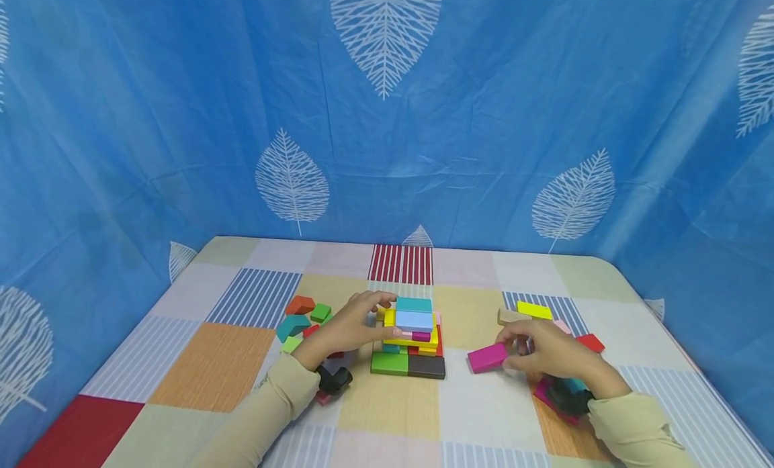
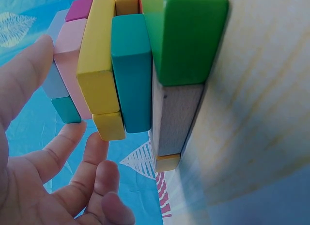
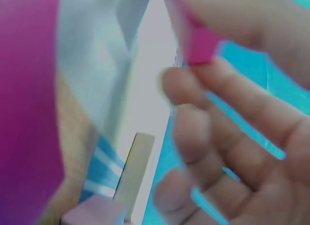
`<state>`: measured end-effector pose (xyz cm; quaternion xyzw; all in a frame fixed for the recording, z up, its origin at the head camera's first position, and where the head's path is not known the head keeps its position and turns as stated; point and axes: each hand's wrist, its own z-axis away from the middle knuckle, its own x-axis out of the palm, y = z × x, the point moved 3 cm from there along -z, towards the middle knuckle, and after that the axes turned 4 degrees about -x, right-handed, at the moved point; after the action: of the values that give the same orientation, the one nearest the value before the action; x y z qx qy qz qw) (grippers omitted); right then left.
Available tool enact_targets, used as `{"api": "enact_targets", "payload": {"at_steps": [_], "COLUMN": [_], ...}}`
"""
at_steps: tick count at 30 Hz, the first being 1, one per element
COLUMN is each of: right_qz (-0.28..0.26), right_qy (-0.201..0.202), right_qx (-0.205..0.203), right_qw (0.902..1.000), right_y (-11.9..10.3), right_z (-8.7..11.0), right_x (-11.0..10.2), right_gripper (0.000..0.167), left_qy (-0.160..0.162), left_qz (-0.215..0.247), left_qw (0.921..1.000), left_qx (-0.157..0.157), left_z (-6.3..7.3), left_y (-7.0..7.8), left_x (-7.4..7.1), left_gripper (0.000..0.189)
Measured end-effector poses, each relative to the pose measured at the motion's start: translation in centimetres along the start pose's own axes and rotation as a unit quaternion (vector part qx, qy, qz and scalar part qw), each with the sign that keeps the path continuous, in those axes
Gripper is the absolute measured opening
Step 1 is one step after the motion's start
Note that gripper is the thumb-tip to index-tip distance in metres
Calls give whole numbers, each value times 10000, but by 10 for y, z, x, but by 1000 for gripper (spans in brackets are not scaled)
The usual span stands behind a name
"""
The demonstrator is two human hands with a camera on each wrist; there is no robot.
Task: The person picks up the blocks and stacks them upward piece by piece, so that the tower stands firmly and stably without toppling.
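Observation:
A layered stack of coloured wooden blocks stands mid-table, with teal (image 1: 414, 305) and light blue (image 1: 414, 321) blocks on top. Its bottom front row holds a green block (image 1: 390, 364) and a dark block (image 1: 426, 367). My left hand (image 1: 353, 325) is at the stack's left side, fingers spread. In the left wrist view its thumb tip is right at the light blue and pink (image 2: 72, 58) blocks, its index fingertip at the low end of the pink one. To the right, my right hand (image 1: 547, 347) pinches a magenta block (image 1: 487, 358) between thumb and fingers.
Loose blocks, among them an orange one (image 1: 299, 305) and a teal arch-like one (image 1: 293, 326), lie left of the stack. Around the right hand are yellow (image 1: 534, 311), tan (image 1: 512, 316) and red (image 1: 590, 343) blocks. A blue leaf-print curtain (image 1: 459, 152) hangs behind the patchwork tablecloth (image 1: 387, 421).

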<state>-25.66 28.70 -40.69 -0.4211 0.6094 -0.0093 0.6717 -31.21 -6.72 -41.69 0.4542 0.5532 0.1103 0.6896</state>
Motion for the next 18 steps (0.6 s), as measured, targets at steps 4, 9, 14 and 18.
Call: {"api": "enact_targets", "payload": {"at_steps": [4, 9, 14, 18], "right_qz": [-99, -333, -579, -788], "right_qy": [745, 1762, 2251, 2359], "right_qx": [-235, -460, -288, 184], "right_qw": [9969, 9827, 9722, 9684], "right_y": [-6, -13, -22, -28], "right_z": [-3, -6, -17, -31], "right_x": [-2, 0, 5, 9], "right_gripper": [24, 24, 29, 29], "left_qy": [0, -32, 11, 40], "left_qz": [91, 157, 92, 139], "left_qw": [9999, 9998, 9999, 9998], "left_qx": [-111, -137, -75, -141], "left_z": [1, 2, 2, 1], "left_y": [0, -2, -1, 0], "left_x": [1, 4, 4, 2], "left_gripper": [67, 67, 67, 68]}}
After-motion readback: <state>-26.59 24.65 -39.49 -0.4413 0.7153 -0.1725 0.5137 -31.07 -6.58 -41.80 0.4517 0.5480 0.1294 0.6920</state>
